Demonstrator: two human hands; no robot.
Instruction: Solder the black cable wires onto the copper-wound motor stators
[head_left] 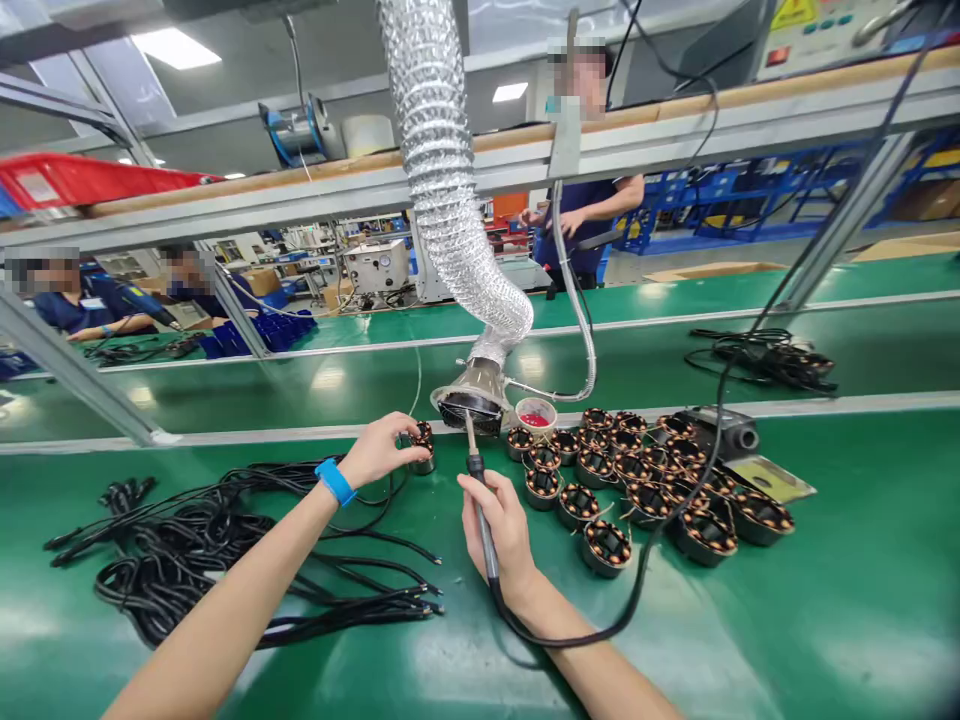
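Observation:
My right hand is closed around the handle of a soldering iron, whose tip points up and away in front of the fume hood's mouth. A black cord runs from the handle's lower end over my forearm. To the left, my left hand wears a blue wristband, and its thumb and fingers pinch a small motor stator with copper windings. That stator is partly behind the fingers. Right of the iron, several more stators sit in a cluster on the green bench. A bundle of black cables lies beneath my left forearm.
A silver flexible duct comes down to a fume hood. Beside it is a round tub with red contents. A dark metal soldering iron stand is behind the stators. Black cables lie on the conveyor. Co-workers are across the line.

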